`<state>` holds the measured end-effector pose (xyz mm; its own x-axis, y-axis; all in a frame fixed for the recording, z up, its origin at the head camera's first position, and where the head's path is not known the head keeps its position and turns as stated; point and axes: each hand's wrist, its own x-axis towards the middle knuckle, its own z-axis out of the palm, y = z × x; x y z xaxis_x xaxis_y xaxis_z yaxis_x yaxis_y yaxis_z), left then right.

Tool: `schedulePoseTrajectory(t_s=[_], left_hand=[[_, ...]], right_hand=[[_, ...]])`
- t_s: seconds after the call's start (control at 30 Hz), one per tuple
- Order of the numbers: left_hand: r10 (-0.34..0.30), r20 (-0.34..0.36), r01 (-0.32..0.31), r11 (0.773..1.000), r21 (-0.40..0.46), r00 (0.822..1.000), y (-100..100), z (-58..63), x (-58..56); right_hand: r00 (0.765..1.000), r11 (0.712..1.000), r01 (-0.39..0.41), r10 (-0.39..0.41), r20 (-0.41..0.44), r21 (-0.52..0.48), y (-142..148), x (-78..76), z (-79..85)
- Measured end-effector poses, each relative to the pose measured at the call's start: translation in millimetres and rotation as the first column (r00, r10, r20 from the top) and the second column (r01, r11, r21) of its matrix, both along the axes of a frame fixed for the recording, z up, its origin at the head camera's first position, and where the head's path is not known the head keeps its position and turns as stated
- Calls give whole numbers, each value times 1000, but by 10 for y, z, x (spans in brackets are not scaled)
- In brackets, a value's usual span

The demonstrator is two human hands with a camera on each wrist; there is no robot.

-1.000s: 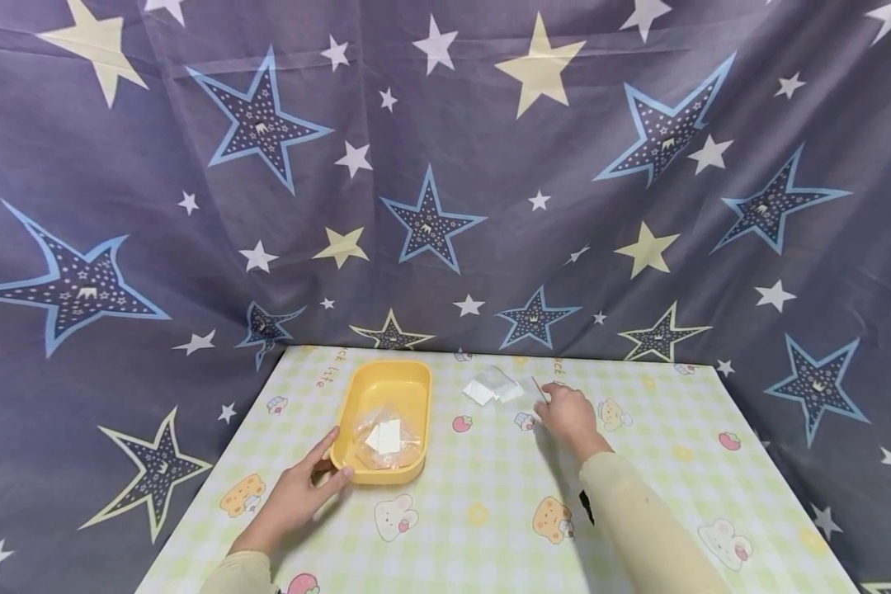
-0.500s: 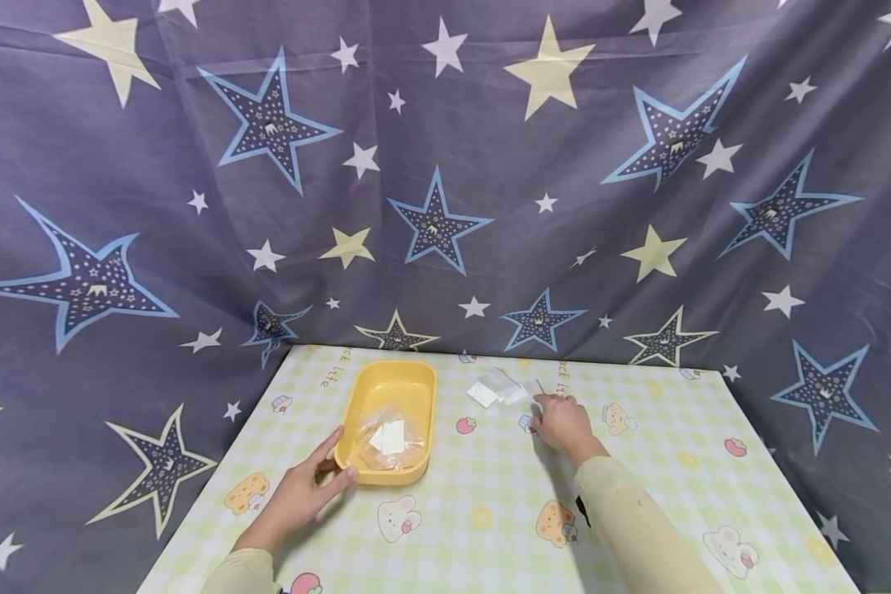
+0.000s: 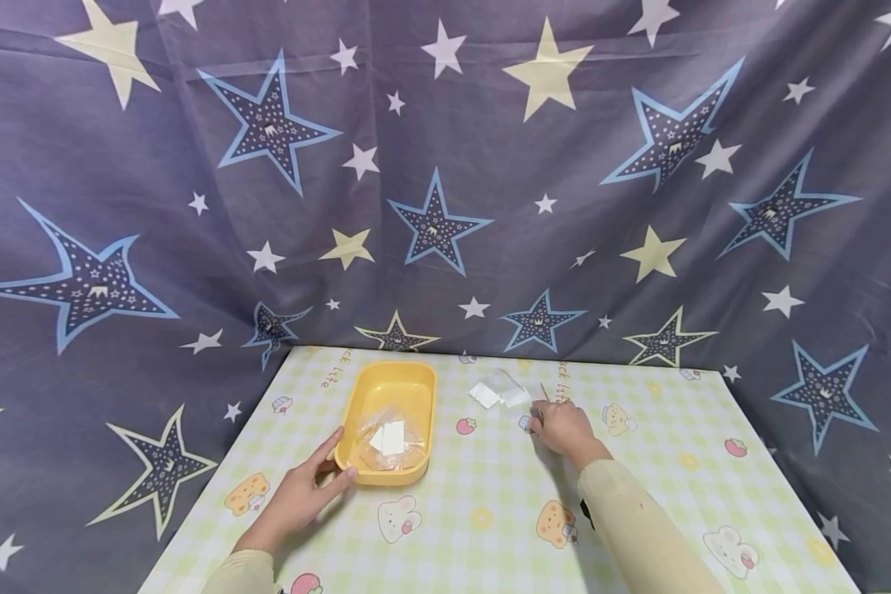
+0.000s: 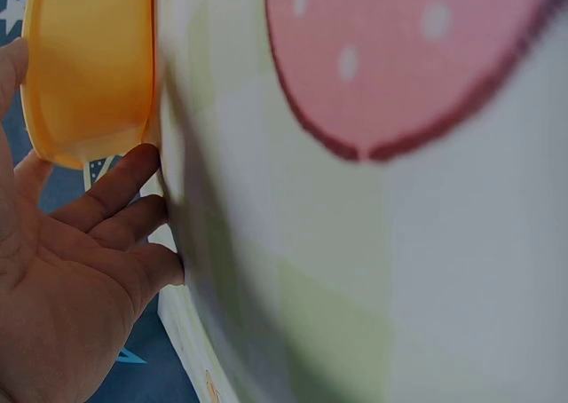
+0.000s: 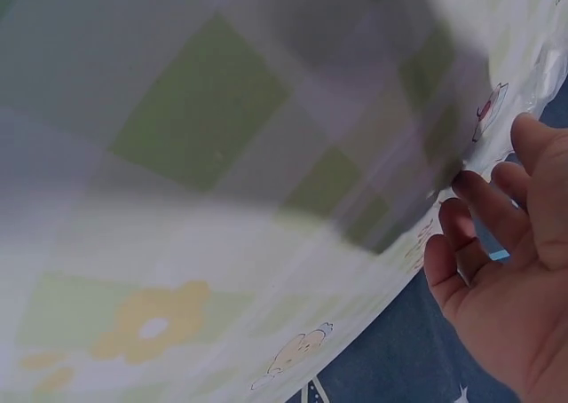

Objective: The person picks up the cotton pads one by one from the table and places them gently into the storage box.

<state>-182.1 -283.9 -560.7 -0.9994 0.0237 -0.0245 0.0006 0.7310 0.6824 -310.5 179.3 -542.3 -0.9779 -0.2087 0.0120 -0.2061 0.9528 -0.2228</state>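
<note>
A yellow plastic bin (image 3: 396, 375) holds a clear plastic bag (image 3: 390, 439) with white pieces. At its near left corner rests my left hand (image 3: 297, 501), thumb on the near rim and fingers spread along the left side. The left wrist view has this hand (image 4: 71, 261) with fairly straight fingers beside the bin (image 4: 89, 66). My right hand (image 3: 564, 427) is at the right end of a pile of small clear bags (image 3: 493, 389). Its index fingertip touches down there; a thin reddish strip shows past it. In the right wrist view, thumb and index of this hand (image 5: 524, 261) stand apart.
The table is covered by a green-white checked cloth (image 3: 483, 487) with cartoon prints. A dark star-patterned curtain (image 3: 445, 124) hangs right behind the table's far edge and at both sides.
My right hand has drawn slightly nearer, and the reddish strip and small bags have slid a little the same way. My left hand stays at the bin. The head view has shifted slightly.
</note>
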Motion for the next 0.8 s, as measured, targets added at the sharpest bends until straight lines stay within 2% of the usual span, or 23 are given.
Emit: schedulePoseTrajectory(t_s=[0.4, 0.53, 0.7, 0.8], left_hand=[[4, 3, -4, 1000, -3, 1000, 5, -7, 6], [7, 9, -7, 1000, -5, 1000, 11, -1, 9], [9, 7, -9, 1000, -7, 1000, 10, -7, 4], [11, 6, -11, 1000, -4, 1000, 8, -11, -1]], right_hand=[[996, 996, 67, -64, -61, 51, 34, -15, -23], [997, 998, 47, -45, -66, 30, 64, 27, -63], [999, 999, 38, -38, -27, -5, 76, 57, -56], [998, 999, 48, -48, -46, -13, 62, 51, -42]])
